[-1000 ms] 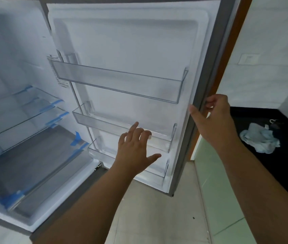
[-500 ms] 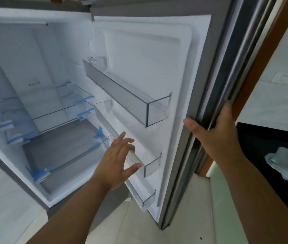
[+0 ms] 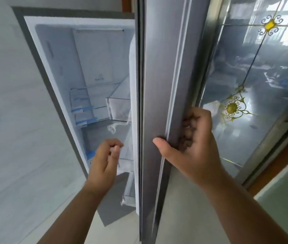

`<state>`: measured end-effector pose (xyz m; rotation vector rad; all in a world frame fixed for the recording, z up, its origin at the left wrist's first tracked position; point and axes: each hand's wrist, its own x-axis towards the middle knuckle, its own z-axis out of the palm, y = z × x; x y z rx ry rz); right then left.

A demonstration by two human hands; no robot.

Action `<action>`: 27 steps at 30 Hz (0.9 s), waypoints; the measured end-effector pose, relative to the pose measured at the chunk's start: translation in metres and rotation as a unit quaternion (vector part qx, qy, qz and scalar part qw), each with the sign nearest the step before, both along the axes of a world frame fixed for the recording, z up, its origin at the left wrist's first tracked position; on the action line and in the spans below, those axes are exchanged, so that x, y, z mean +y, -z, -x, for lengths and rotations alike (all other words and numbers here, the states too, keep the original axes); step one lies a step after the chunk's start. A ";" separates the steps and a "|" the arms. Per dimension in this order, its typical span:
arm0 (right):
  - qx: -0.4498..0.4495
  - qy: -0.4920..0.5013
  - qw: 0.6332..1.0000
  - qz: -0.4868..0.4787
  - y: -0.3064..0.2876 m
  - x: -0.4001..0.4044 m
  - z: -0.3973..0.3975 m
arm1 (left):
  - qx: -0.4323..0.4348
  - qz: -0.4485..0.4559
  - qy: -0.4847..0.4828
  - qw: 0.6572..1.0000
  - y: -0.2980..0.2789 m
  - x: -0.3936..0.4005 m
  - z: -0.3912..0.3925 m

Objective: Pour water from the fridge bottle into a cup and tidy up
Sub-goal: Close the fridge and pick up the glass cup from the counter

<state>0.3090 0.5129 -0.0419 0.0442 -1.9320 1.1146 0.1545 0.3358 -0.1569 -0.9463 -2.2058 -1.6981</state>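
White wall left, fridge (image 3: 94, 71) cavity centre, patterned glass panel (image 3: 255, 85) right. Fridge door (image 3: 159, 85) is edge-on to me, part open.

Right hand (image 3: 195, 147) grips the door's outer edge: thumb on the near face, fingers (image 3: 188, 124) curled round the far side. Left hand (image 3: 104, 162) hangs free in front of the opening, fingers loosely curled, thumb near the fingertips, holding nothing.

Bottle and cup: not in view. Shelves (image 3: 85, 110) and door bins (image 3: 120, 110) that I can see look bare, though the door hides part of the interior.

Handling, my read: door is stiff, fairly heavy, swings on its hinge, so push from the edge grip and let the seal catch. Metal edge looks smooth; wrap grip beats fingertip pinch. Keep the left hand out of the gap, pinch risk.
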 end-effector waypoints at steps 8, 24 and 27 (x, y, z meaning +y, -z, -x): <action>0.007 0.035 0.994 -0.099 -0.001 -0.070 0.080 | 0.074 0.020 -0.005 0.997 -0.030 -0.064 0.015; -0.178 0.122 0.947 -0.239 -0.007 -0.069 0.174 | -0.044 0.017 -0.209 0.977 -0.036 -0.098 0.087; -0.250 0.110 0.923 -0.272 -0.010 -0.067 0.189 | -0.045 0.014 -0.223 0.974 -0.038 -0.098 0.100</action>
